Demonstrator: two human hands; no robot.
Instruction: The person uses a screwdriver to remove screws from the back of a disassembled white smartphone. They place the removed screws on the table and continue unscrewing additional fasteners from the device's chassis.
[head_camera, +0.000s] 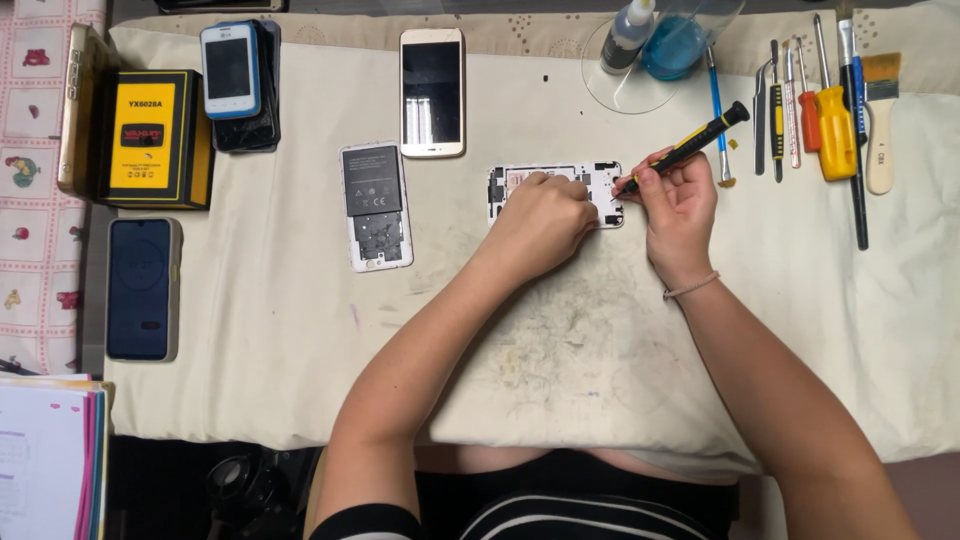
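Note:
An opened white phone frame (600, 178) lies in the middle of a cream cloth (300, 340). My left hand (540, 225) rests on it, fingers curled, pressing it down and hiding its centre. My right hand (680, 205) grips a black-and-yellow screwdriver (690, 147) whose tip touches the frame's right part. A second opened phone with a dark battery (376, 205) lies to the left, apart from both hands.
A white phone (432, 92) lies face up at the back. A stack of phones (238, 80), a yellow-and-black box (152, 136) and a dark phone (142, 288) sit at left. Screwdrivers, tweezers and a brush (880, 120) line the right; a bottle (628, 35) stands behind.

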